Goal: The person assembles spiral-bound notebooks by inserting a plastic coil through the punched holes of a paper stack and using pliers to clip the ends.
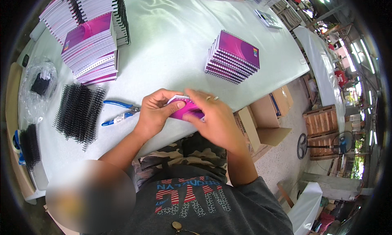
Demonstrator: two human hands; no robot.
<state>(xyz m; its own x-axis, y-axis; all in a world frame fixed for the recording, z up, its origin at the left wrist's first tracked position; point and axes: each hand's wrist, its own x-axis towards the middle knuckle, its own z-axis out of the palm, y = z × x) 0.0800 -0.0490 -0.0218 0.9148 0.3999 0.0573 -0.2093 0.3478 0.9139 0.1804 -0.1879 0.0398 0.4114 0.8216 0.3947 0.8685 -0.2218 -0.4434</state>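
Between my two hands, above the near edge of the table, is a small purple notebook (188,108). My left hand (157,110) grips its left side, thumb on the purple cover. My right hand (212,116) closes round its right side, with the fingers along the top edge, slightly blurred. Whether a coil runs through that edge is hard to make out. Blue-handled pliers (122,111) lie on the table just left of my left hand. Beyond them sits a pile of black spiral coils (79,114). A neat stack of purple spiral notebooks (232,57) stands beyond my right hand.
A tall stack of purple-covered page blocks (92,51) stands at the far left, beside thick black-bound books (118,14). A clear plastic bag (38,82) lies at the left edge. Open cardboard boxes (261,127) sit right of the table. A fan (341,143) stands farther right.
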